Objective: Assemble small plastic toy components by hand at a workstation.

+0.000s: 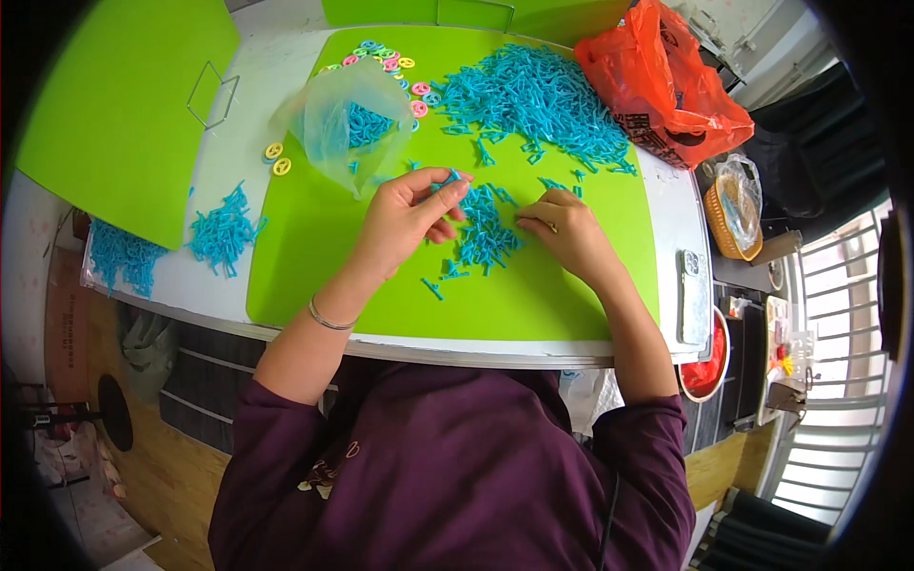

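Observation:
Between the thumb and fingers of my left hand point(407, 214) is a small blue plastic piece point(453, 176), its tip showing above the thumb. My right hand point(571, 233) is closed with fingertips together, on the right of a small pile of blue plastic pieces point(487, 238); whatever it may hold is hidden. This pile lies between both hands on a green mat point(333, 300). Beyond my left hand stands an open translucent plastic bag point(328, 143) with more blue pieces inside. A large heap of blue plastic pieces point(533, 100) covers the far right of the mat.
Colourful plastic rings point(420, 88) lie behind the bag, and two yellow rings point(282, 167) to its left. A red plastic bag point(657, 86) stands far right. Another blue pile point(226, 230) sits left, near a green panel with a handle point(124, 114). A phone-like object point(693, 295) lies at the right edge.

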### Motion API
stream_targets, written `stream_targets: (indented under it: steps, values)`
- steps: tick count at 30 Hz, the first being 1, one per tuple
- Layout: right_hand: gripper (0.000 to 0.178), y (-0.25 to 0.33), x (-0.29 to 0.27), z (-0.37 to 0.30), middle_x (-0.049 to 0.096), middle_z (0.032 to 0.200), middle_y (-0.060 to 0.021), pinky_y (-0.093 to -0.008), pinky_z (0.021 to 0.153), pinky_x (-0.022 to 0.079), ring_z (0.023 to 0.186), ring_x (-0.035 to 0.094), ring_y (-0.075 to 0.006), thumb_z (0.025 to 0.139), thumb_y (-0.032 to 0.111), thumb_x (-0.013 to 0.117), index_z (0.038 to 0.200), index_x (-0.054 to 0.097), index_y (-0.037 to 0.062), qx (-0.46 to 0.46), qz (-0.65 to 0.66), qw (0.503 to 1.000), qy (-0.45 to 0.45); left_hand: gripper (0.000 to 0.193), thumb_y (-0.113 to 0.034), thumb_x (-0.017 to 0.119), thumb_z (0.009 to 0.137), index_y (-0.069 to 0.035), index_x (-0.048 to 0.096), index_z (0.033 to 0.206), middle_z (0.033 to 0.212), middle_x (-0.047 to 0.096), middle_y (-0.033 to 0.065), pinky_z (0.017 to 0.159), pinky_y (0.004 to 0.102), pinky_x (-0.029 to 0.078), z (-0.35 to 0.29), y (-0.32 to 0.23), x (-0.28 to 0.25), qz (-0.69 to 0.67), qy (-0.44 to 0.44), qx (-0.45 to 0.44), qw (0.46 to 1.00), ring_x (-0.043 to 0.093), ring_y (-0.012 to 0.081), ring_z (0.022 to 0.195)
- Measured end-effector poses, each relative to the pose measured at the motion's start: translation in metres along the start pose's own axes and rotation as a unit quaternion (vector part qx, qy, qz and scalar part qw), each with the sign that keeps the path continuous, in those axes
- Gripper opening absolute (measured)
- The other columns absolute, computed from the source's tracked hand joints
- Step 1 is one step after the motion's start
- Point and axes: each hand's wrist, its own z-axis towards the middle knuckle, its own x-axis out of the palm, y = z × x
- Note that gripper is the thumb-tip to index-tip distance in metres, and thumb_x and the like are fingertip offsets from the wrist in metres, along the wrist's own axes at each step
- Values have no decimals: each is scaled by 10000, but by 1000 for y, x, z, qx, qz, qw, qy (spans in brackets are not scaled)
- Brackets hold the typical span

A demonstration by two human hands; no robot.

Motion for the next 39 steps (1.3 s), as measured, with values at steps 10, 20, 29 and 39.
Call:
stream_targets:
  steps: [10,20,29,39]
  values:
    - [110,9,-11,4,630,796,-35,-240,642,473,694,575,-95,802,58,650,888,618,-2,217,430,876,16,332,-148,544,886,-79,527,1210,872,572,2,747,229,447,-2,6,-6,-141,121,-132,974,548,96,813]
    - [118,65,5,-2,640,805,-58,-251,664,508,704,611,-129,802,15,636,915,614,-7,190,584,789,-2,498,-2,604,813,-146,462,1269,1052,575,40,912,299,443,-6,12,8,-373,78,-163,910,561,172,1020]
    - [115,68,10,1,641,787,-75,-249,653,511,691,612,-136,809,37,637,906,613,-19,213,578,786,-43,498,-42,598,834,-155,433,1290,1074,533,28,907,277,436,-10,17,18,-394,103,-120,905,516,155,1089]
    - [124,69,6,0,637,772,-82,-252,653,510,676,606,-135,808,34,633,911,609,-32,217,596,773,-30,494,-24,587,838,-154,433,1289,1089,525,31,912,273,432,-10,16,21,-401,93,-124,903,511,155,1099]
